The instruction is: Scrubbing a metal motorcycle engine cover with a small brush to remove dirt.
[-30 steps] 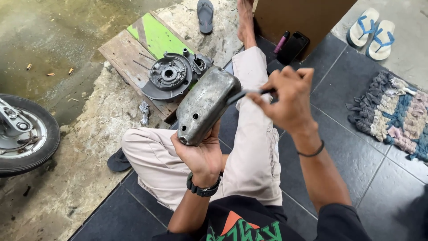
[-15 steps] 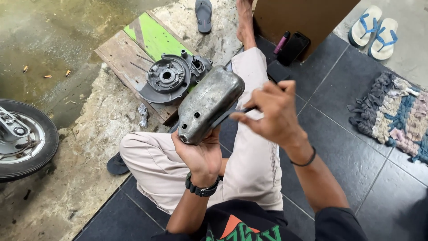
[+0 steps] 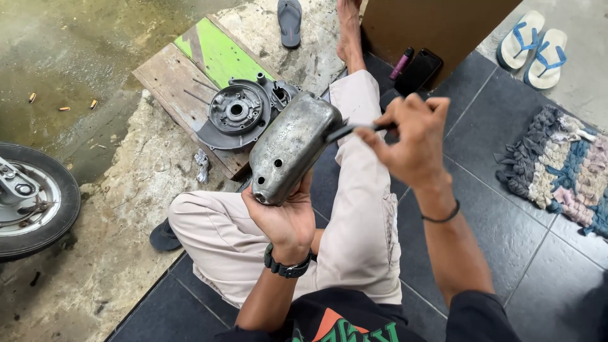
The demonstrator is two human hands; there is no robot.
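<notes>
My left hand point(image 3: 286, 218) grips the lower end of a grey metal engine cover point(image 3: 292, 145), holding it tilted above my lap. My right hand point(image 3: 411, 136) pinches a thin dark tool point(image 3: 347, 130) whose tip touches the cover's right edge. I sit cross-legged in beige trousers. A black watch is on my left wrist and a black band on my right.
A round engine casing point(image 3: 237, 114) lies on a wooden board point(image 3: 171, 76) with a green strip ahead. A scooter wheel point(image 3: 31, 199) stands at left. A phone point(image 3: 418, 71), slippers point(image 3: 532, 47), a rag mat point(image 3: 560, 168) and a brown box point(image 3: 437, 25) lie around.
My right hand with the tool has shifted slightly along the cover's right edge, and the cover has tilted a little in my left hand.
</notes>
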